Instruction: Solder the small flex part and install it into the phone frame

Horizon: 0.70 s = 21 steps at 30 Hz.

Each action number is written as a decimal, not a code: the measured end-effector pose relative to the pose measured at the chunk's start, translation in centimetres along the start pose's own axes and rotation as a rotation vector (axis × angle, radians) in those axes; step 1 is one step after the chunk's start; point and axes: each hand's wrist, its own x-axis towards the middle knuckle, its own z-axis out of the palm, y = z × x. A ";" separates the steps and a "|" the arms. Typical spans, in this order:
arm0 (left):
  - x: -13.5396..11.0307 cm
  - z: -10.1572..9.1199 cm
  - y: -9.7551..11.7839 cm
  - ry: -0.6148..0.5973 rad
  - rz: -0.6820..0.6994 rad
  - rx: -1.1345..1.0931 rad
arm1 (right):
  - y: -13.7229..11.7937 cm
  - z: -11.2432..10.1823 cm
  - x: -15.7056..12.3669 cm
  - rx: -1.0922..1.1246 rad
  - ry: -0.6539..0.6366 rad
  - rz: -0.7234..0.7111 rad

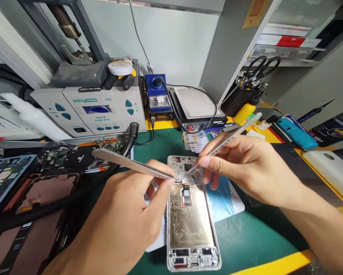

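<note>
An opened phone frame (192, 225) lies on the green mat, its bare silvery bed facing up. A short black flex cable (186, 196) stands out near its upper part. My left hand (125, 206) is closed around metal tweezers (131, 163), whose tips reach the upper section of the frame. From the other side, my right hand (240, 164) pinches a second pair of tweezers (231, 135), with its tips close to the same spot. Whether either pair of tips grips anything is too small to tell. A blue-and-white sheet (224, 200) lies partly under the frame.
A hot air station (99, 109) stands at the back left, its black hose (82, 194) crossing the left side. Behind are a blue soldering station (155, 89) and a flat heating plate (194, 101). Phone parts (88, 156) crowd the left; a teal case (295, 131) lies right.
</note>
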 end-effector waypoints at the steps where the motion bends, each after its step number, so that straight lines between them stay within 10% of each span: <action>1: 0.1 0.1 0.0 -0.002 0.000 0.023 | 0.4 0.4 -0.2 0.008 0.013 0.021; 21: -0.1 0.3 -0.4 0.087 0.184 0.198 | 2.8 1.6 -1.3 -0.073 0.065 0.017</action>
